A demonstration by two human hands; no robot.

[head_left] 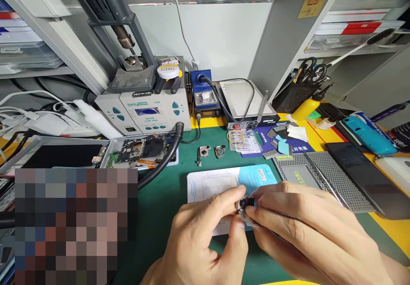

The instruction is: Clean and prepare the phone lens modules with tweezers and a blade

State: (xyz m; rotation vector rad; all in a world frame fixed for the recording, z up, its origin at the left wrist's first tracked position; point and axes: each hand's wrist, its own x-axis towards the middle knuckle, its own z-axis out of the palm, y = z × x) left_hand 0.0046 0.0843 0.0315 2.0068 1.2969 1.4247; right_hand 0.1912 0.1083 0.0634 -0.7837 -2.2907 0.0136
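Observation:
My left hand (205, 238) and my right hand (307, 229) meet low in the middle of the green mat (166, 191). Together their fingertips pinch a small dark camera module (246, 202) with a metal frame. Both hands hover over a white and blue packet (224, 182) lying flat on the mat. Two more small camera modules, one (203, 151) left and one (220, 151) right, lie on the mat beyond the packet.
A hot-air rework station (144, 112) and a blue soldering stand (203, 95) stand at the back. An opened phone with bare board (141, 150) lies at left, a black hose (166, 157) crossing it. Grey mesh mats (323, 174), a dark phone (361, 174) and a scissors holder (297, 92) sit at right.

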